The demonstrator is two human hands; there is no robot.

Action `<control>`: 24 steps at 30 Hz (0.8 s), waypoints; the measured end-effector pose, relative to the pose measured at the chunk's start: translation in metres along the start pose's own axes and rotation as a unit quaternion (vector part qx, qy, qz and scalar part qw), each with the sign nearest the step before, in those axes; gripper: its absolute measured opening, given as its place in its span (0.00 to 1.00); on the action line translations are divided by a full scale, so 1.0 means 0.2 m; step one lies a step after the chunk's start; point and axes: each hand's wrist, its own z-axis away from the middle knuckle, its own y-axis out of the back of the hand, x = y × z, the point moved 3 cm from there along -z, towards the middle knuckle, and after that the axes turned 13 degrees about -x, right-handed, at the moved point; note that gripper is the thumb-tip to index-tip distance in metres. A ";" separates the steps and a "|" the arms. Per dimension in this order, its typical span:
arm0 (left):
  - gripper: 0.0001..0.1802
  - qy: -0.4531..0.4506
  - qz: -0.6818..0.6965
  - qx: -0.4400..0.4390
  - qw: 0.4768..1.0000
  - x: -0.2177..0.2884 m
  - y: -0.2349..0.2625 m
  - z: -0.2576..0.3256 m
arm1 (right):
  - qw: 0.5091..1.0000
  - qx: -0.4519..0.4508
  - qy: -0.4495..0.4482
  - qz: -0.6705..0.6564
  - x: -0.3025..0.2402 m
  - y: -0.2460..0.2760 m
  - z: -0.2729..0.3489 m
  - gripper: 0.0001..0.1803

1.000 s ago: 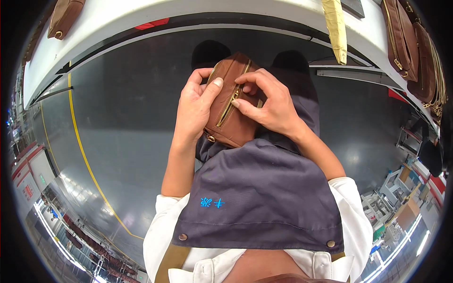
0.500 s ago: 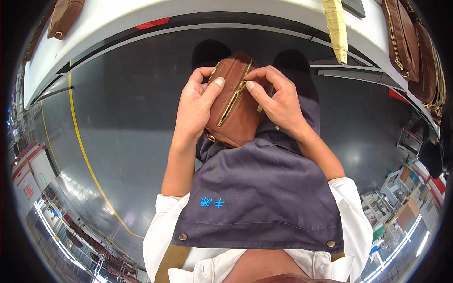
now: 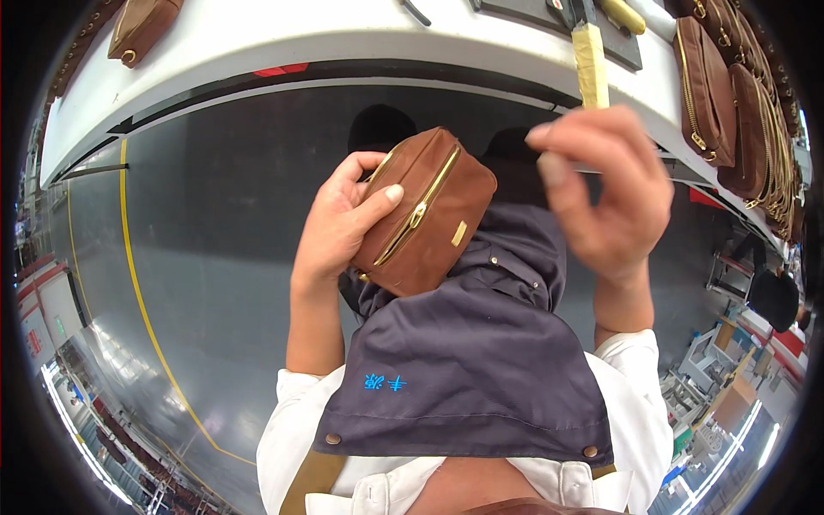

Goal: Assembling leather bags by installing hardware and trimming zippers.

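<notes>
White and bowed by the lens, the counter (image 3: pixel 343 50) spans the top above a dark grey floor (image 3: pixel 232 197), with brown bags (image 3: pixel 708 94) at its right end and a yellow-wrapped strip (image 3: pixel 590 64) near its edge. Over the lap, a brown pouch (image 3: pixel 459 202) with a gold zipper (image 3: pixel 418 215) is pinched between the left hand's (image 3: pixel 335 219) thumb and fingers, while the blurred right hand (image 3: pixel 614 193) is raised apart from it, thumb and forefinger slightly parted.

White bench (image 3: pixel 335 34) at 12 o'clock, w/ dk. board (image 3: pixel 530 12) and yellow-wrapped strip (image 3: pixel 590 69), approx. 1 o'clock; brown bags w/ gold zips (image 3: pixel 708 103), 2 o'clock; lone brown bag (image 3: pixel 146 30), 10 o'clock; yellow flr. line (image 3: pixel 130 249), 9 o'clock.
</notes>
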 end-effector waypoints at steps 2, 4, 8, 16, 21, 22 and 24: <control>0.22 -0.017 0.011 -0.008 1.000 0.05 0.02 0.05 | 0.993 -0.043 -0.101 -0.047 0.03 0.05 -0.08 0.11; 0.24 -0.058 0.043 -0.021 0.997 0.09 0.05 0.11 | 0.991 -0.059 0.037 0.110 0.03 0.08 -0.23 0.08; 0.26 -0.070 0.078 -0.044 0.994 0.09 0.07 0.16 | 0.964 -0.157 0.028 0.211 0.11 0.03 -0.53 0.12; 0.37 -0.118 0.108 -0.060 0.985 0.14 0.12 0.30 | 0.881 -0.421 -0.060 0.209 0.16 -0.20 -0.93 0.24; 0.41 -0.116 0.120 -0.091 0.982 0.11 0.12 0.32 | 0.863 -0.405 -0.085 0.290 0.17 -0.32 -0.94 0.25; 0.40 -0.105 0.113 -0.101 0.983 0.09 0.12 0.31 | 0.860 -0.411 -0.119 0.278 0.17 -0.31 -0.92 0.25; 0.36 -0.101 0.124 -0.117 0.980 0.05 0.12 0.29 | 0.895 -0.362 -0.113 0.236 0.12 -0.26 -0.88 0.21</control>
